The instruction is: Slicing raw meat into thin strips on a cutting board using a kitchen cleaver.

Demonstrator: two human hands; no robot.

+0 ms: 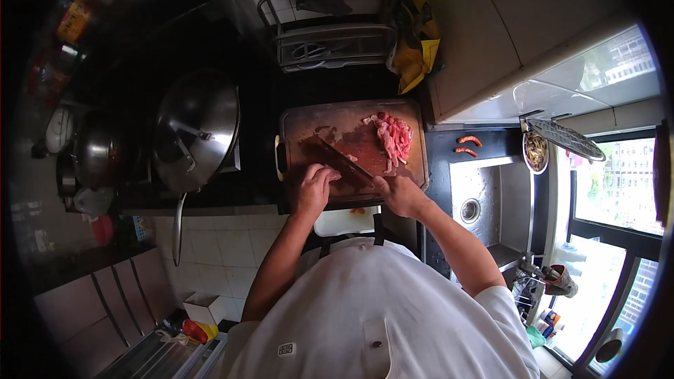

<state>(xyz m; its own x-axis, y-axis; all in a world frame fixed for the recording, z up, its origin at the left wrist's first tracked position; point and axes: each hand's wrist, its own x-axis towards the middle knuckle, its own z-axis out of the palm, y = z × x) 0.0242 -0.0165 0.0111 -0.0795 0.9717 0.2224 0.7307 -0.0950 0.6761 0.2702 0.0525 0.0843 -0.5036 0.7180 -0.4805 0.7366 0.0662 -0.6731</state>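
Note:
My right hand (399, 195) is closed on the handle of a kitchen knife (348, 162), whose blade points up and left over the wooden cutting board (347, 116). Beside the blade, at the board's near left part, my left hand (315, 187) has its fingers bent around what looks like a small piece of meat (331, 174). A small scrap of meat (351, 158) lies on the board by the blade. Sliced raw meat (394, 138) is heaped at the board's right side. Wet, reddish stains mark the wood.
A lidded wok (197, 131) stands left, its handle reaching past the counter edge. Behind the board are a metal rack (331, 29) and a yellow bag (418, 58). Two red chillies (468, 141) lie near the sink (484, 195) at right. A white tray (342, 223) sits below the board's near edge.

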